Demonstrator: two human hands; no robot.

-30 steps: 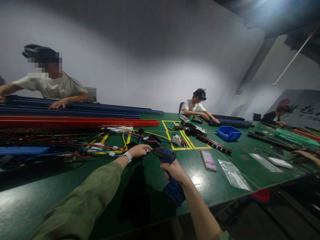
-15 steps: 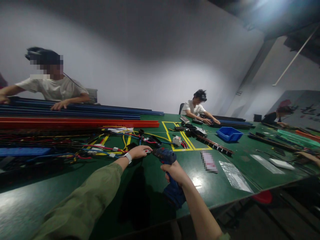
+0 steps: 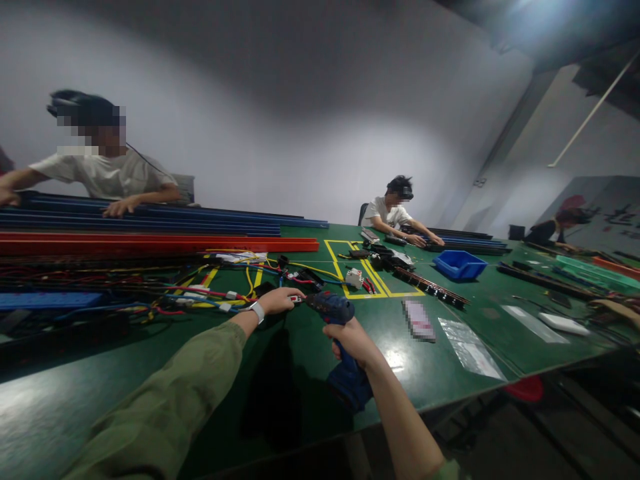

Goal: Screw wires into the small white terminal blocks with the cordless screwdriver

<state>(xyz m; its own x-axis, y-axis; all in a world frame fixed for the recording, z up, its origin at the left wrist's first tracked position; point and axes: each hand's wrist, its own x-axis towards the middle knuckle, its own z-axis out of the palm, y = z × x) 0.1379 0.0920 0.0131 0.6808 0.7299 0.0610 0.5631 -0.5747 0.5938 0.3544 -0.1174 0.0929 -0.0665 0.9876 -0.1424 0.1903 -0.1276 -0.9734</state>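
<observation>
My right hand [image 3: 351, 337] is wrapped round the grip of a blue cordless drill [image 3: 336, 308], whose nose points left toward my left hand [image 3: 277, 302]. The fingers of that hand are closed on a small white and red part [image 3: 297, 299]; its exact kind is too small to tell. The drill's tip is close to this part, and I cannot tell whether they touch. Just left of my left hand lie coloured cables [image 3: 220, 297] with white connectors [image 3: 231, 295]. A white block-shaped device [image 3: 354, 278] lies beyond the drill, with red-handled pliers [image 3: 369, 286] beside it.
Long red [image 3: 160, 245] and blue rails [image 3: 165, 217] lie at the left, with a person [image 3: 107, 170] behind them. Another person [image 3: 390, 210] works across the green table [image 3: 310, 373]. A blue bin [image 3: 459, 265], a black-and-copper strip [image 3: 433, 288] and a plastic bag [image 3: 470, 350] lie at the right.
Both hands keep nearly the same pose, with the drill tip still at the small part. The view has shifted very slightly.
</observation>
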